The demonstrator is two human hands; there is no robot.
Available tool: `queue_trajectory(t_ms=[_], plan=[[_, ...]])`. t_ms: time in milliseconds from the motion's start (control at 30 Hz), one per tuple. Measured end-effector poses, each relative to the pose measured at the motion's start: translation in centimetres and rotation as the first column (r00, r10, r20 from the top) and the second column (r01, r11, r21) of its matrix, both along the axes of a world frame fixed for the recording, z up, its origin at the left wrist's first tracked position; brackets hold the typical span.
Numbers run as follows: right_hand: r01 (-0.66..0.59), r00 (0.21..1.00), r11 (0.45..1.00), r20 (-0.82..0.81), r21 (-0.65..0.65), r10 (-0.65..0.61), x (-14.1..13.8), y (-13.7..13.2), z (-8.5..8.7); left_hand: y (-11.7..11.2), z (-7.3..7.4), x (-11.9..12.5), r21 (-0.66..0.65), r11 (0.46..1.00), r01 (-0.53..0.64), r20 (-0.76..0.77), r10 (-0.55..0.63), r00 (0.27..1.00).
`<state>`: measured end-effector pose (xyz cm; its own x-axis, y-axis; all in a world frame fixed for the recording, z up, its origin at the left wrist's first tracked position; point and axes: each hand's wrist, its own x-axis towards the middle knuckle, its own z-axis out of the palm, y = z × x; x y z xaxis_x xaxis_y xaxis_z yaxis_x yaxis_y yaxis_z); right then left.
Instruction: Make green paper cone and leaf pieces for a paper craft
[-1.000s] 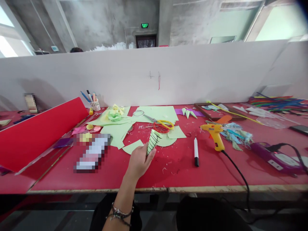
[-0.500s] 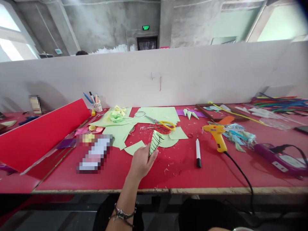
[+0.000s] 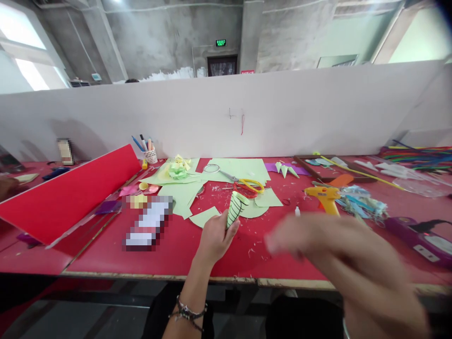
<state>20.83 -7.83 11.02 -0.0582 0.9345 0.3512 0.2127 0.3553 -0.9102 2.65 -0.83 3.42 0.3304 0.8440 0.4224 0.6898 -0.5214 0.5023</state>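
Observation:
My left hand (image 3: 215, 238) is closed round the narrow end of a light green paper cone (image 3: 236, 208) with black stripes, held upright over the red table (image 3: 106, 256). My right hand (image 3: 332, 247) comes in from the lower right, smeared by motion, fingers stretched toward the left above the table. It holds nothing that I can make out. It covers most of a black-and-white marker, of which only the white tip (image 3: 297, 212) shows. Scissors with yellow and red handles (image 3: 243, 186) lie on green paper sheets (image 3: 240, 168) just beyond the cone.
A yellow glue gun (image 3: 326, 197) lies right of centre with paper scraps beside it. A tilted red board (image 3: 70, 193) stands at left, a pen cup (image 3: 151, 154) behind it. Coloured sticks (image 3: 416, 154) and a purple device (image 3: 420, 233) lie at right. A white partition (image 3: 226, 113) backs the table.
My right hand has come into view from the lower right and swept over the marker. My left hand keeps hold of the cone. The view has shifted slightly to the left.

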Motion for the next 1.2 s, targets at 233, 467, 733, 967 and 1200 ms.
queue_trajectory(t_ms=[233, 467, 733, 967, 1200], plan=[[0.031, 0.874, 0.972, 0.465, 0.233, -0.139, -2.5, 5.0, -0.3, 0.2, -0.4, -0.1, 0.077, 0.996, -0.042, -0.078, 0.048, 0.996], [0.009, 0.892, 0.968, 0.436, 0.251, -0.121, -3.0, 5.9, -2.1, 0.3, -0.5, 0.2, 0.125, 0.989, -0.076, -0.178, 0.098, 0.979], [-0.002, 0.909, 0.977, 0.408, 0.212, -0.087, -2.9, 6.0, -2.5, -0.1, -0.3, 0.4, 0.055, 0.998, -0.032, -0.143, 0.040, 0.989], [-0.025, 0.936, 0.984, 0.349, 0.175, -0.039, -2.8, 6.3, -2.7, -0.1, -0.1, 0.1, -0.143, 0.970, 0.196, 0.343, -0.137, 0.929], [-0.064, 0.960, 0.990, 0.280, 0.122, 0.027, -2.4, 6.6, -2.8, 0.0, -0.1, 0.3, -0.226, 0.949, 0.219, 0.464, -0.093, 0.881]])
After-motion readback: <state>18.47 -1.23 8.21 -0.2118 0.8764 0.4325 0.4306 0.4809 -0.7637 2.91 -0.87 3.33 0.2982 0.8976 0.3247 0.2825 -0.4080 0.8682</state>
